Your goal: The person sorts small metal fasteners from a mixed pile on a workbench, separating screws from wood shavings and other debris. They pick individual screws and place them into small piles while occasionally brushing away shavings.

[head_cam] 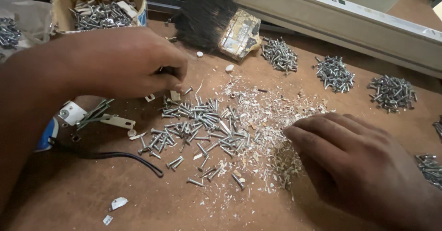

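Loose screws (198, 120) sit mid-worktop (69, 198) in wood chips (271, 111): small, hard, slippery, best pinched by the shank. Left hand (133, 63) at 11 o'clock, fingers pinched shut, can't tell on what. Right hand (354, 157) at 4, fingers curled on chips. Brush (216, 21) at 12.

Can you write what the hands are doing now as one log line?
left hand: pinching at loose screws | right hand: flat on wood shavings | brush: lying behind
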`<act>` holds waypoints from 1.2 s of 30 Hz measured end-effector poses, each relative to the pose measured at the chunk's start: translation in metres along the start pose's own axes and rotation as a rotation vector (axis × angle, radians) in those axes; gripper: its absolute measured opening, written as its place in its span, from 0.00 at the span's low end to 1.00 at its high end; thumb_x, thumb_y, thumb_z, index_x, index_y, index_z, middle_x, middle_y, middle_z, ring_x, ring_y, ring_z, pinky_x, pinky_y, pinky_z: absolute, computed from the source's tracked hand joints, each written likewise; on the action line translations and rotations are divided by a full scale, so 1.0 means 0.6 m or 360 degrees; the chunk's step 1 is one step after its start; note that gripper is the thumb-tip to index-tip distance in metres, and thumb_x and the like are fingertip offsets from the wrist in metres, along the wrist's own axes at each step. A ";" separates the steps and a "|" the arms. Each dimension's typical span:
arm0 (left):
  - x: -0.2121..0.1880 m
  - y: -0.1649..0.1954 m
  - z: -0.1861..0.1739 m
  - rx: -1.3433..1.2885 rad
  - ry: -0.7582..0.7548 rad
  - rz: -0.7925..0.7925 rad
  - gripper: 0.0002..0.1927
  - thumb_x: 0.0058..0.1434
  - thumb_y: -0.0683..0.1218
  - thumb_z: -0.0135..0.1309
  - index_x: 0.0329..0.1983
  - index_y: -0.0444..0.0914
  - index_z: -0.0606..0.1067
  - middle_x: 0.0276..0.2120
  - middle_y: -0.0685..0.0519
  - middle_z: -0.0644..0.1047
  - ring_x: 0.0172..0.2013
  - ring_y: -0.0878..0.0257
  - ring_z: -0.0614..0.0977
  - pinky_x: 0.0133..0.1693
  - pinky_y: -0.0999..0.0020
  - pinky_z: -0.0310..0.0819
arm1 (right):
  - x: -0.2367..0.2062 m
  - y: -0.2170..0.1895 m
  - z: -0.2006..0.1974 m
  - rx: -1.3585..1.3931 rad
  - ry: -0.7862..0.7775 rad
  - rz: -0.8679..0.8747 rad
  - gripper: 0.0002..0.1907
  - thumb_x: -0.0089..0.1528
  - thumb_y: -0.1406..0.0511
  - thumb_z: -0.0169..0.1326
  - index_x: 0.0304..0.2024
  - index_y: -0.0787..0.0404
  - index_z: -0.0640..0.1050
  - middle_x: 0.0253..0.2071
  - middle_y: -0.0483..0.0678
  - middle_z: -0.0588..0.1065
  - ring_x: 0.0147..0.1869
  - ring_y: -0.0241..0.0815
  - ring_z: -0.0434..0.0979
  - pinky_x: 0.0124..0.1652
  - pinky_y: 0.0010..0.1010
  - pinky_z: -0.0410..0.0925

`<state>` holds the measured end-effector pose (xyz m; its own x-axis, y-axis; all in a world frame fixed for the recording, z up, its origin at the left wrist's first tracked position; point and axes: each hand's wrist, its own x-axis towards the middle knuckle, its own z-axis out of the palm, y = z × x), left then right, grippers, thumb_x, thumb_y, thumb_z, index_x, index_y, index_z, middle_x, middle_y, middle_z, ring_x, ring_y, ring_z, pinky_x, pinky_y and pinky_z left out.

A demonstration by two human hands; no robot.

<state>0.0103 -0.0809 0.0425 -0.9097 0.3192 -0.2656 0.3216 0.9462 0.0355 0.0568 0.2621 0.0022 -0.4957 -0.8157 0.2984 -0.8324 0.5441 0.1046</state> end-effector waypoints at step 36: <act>-0.003 -0.004 0.007 0.0153 0.0207 0.0152 0.09 0.64 0.51 0.55 0.43 0.45 0.80 0.33 0.49 0.80 0.35 0.53 0.82 0.40 0.53 0.75 | 0.017 -0.015 0.012 -0.0114 0.0029 0.0073 0.10 0.61 0.64 0.60 0.45 0.57 0.82 0.44 0.49 0.82 0.45 0.45 0.84 0.44 0.38 0.76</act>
<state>0.0125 -0.0839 0.0391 -0.8981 0.4173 -0.1385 0.4260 0.9039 -0.0390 0.0574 0.2472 -0.0024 -0.5276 -0.7863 0.3215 -0.7890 0.5939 0.1576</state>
